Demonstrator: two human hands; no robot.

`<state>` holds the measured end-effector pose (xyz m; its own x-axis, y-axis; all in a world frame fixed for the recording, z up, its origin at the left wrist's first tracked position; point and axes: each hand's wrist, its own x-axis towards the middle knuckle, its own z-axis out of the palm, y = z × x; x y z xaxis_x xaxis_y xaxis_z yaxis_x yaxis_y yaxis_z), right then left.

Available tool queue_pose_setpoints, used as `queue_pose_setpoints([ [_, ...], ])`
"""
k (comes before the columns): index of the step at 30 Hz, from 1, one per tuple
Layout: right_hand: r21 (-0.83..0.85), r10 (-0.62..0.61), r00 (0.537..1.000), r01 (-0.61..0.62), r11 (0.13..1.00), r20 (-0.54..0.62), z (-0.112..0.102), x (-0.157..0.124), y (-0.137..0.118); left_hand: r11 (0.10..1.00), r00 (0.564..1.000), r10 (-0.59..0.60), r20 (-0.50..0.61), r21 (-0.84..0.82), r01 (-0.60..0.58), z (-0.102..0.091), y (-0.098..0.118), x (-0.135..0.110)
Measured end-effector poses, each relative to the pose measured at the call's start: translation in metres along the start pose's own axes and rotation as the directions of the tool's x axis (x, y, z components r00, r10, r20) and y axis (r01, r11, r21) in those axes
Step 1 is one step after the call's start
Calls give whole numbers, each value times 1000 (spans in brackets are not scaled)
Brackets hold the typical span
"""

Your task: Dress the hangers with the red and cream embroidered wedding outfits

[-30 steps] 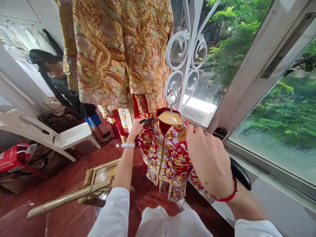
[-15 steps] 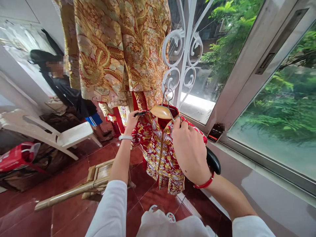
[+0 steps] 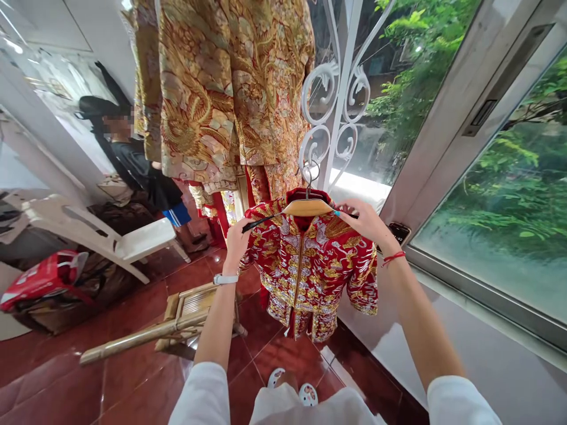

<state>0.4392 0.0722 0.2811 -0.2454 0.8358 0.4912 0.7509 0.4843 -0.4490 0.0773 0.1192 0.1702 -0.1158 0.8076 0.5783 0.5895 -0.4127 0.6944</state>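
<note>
Seemingly a costume shop, hanging gold garments, embroidered red jacket, rack of white garments

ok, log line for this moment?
left hand: grips hanger by one end | right hand: holds opposite end | red embroidered jacket: hanger across its shoulders

Red jacket, gold-and-silver embroidered, front edges meeting, hanging upright; wooden hanger across neck opening.

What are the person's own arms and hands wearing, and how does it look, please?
Both arms have loose white sleeves, leaving the forearms bare. The left hand has a pale wristband at its wrist; the right hand has a thin red bracelet and what looks like a turquoise thumbnail. Neither hand is gloved.
</note>
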Motion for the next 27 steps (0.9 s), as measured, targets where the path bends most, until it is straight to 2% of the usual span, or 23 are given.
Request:
queue_pose_setpoints([
  [4,187,-17,986,49,981,-169,15,35,-36,998,997,63,44,20,-63,-13,10,-8],
  [8,200,-45,974,90,976,-221,31,69,-64,994,995,96,31,42,-98,-15,18,-21],
  [13,314,33,976,38,949,-217,41,85,-62,981,986,169,-1,92,-168,-23,31,-31],
  [17,389,55,982,19,921,-179,39,88,-57,981,989,148,24,124,-150,-24,35,-29],
  [23,226,13,983,28,974,-181,44,92,-51,985,993,114,-37,134,-108,4,27,-29],
  [27,156,17,984,10,988,-175,42,98,-55,987,993,99,-61,131,-90,12,27,-25],
])
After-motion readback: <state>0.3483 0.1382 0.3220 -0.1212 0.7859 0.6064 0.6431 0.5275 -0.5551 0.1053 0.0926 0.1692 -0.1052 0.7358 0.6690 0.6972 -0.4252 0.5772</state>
